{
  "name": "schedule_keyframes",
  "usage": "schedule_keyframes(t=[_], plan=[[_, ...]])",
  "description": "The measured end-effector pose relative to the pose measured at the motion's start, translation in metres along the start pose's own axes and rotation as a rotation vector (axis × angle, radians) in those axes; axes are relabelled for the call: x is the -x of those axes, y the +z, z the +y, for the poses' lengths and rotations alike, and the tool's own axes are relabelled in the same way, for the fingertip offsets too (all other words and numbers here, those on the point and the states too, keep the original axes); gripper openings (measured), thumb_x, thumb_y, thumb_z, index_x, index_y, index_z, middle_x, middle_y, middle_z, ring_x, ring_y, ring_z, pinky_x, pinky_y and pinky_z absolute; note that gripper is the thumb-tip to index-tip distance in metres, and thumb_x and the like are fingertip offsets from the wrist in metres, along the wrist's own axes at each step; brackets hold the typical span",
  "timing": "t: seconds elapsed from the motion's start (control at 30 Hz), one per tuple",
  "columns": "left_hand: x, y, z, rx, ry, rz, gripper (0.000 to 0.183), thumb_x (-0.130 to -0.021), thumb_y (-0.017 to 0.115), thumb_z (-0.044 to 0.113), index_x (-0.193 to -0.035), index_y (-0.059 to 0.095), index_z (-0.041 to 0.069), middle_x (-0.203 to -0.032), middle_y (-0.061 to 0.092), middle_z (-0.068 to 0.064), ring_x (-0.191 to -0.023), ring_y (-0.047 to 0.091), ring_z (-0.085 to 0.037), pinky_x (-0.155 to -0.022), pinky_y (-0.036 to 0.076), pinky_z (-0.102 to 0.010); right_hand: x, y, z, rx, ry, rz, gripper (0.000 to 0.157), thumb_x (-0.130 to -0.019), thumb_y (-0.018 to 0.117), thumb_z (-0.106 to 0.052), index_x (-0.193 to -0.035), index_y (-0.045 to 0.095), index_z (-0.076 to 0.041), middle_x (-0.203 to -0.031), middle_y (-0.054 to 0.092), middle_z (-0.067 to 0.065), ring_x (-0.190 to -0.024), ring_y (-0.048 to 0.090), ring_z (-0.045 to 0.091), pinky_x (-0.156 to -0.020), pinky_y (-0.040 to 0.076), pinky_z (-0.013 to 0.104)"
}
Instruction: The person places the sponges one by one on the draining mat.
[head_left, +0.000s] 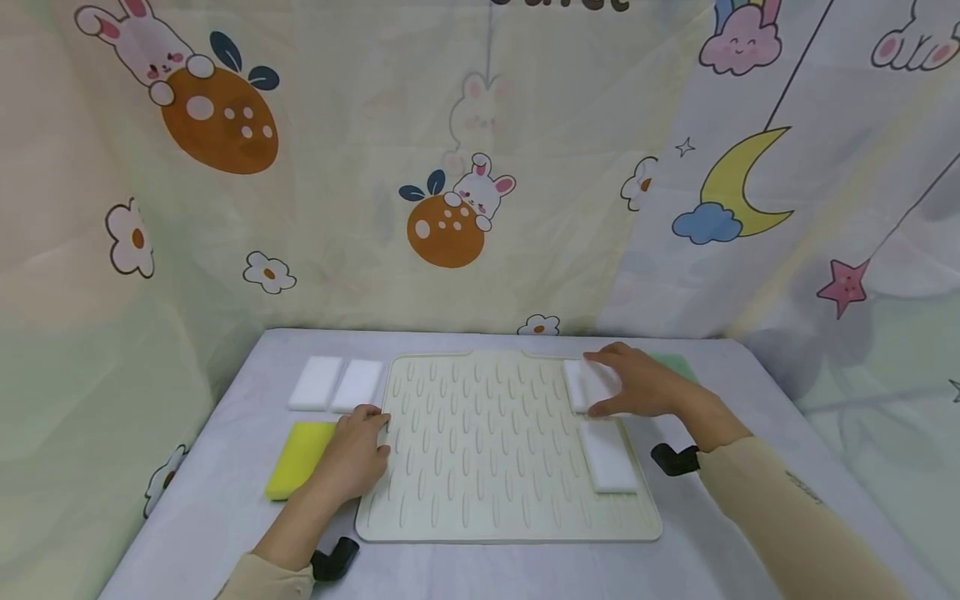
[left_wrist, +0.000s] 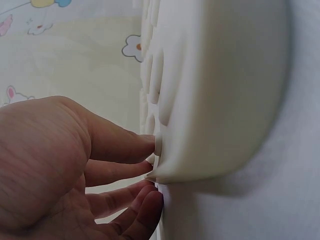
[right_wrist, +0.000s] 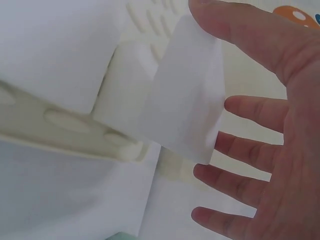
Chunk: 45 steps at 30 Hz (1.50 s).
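A cream ridged silicone mat lies on the white table. My left hand pinches its left edge, which bends slightly at the fingertips in the left wrist view. At the mat's upper right, my right hand holds a white sponge block between thumb and fingers. That block is tilted and partly overlaps another white piece on the mat. Nearer the front on the mat's right side lies a further white sponge block.
Two white sponge blocks lie side by side left of the mat. A yellow sponge sits by my left wrist. Something green is partly hidden behind my right hand. A printed cloth hangs behind the table.
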<state>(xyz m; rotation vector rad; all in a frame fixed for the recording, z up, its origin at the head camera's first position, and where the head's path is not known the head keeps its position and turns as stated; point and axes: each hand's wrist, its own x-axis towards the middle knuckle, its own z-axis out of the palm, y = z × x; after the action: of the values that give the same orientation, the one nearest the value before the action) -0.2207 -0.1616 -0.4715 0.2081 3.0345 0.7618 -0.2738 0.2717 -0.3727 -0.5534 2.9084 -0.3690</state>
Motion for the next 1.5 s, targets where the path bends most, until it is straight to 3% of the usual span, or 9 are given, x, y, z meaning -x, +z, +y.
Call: schedule_keyframes(t=[1.0, 1.5], plan=[[0.001, 0.001, 0.002, 0.026, -0.023, -0.004, 0.050, -0.095, 0.066, 0.007, -0.142, 0.057, -0.008, -0.148, 0.050, -0.025, -0.132, 0.048, -0.043, -0.109, 0.046, -0.057, -0.054, 0.013, -0.032, 0.044, 0.028, -0.086, 0.097, -0.082, 0.083, -0.056, -0.159, 0.042, -0.012, -0.163, 0.035, 0.023, -0.151, 0.033, 0.048, -0.117, 0.036, 0.066], [0.001, 0.001, 0.004, 0.028, -0.029, -0.001, 0.051, -0.095, 0.067, 0.008, -0.143, 0.057, -0.007, -0.149, 0.049, -0.024, -0.132, 0.048, -0.042, -0.109, 0.047, -0.056, -0.071, 0.026, -0.050, 0.044, 0.047, -0.112, 0.097, -0.081, 0.084, -0.055, -0.159, 0.042, -0.016, -0.161, 0.039, 0.015, -0.148, 0.038, 0.042, -0.115, 0.038, 0.063]])
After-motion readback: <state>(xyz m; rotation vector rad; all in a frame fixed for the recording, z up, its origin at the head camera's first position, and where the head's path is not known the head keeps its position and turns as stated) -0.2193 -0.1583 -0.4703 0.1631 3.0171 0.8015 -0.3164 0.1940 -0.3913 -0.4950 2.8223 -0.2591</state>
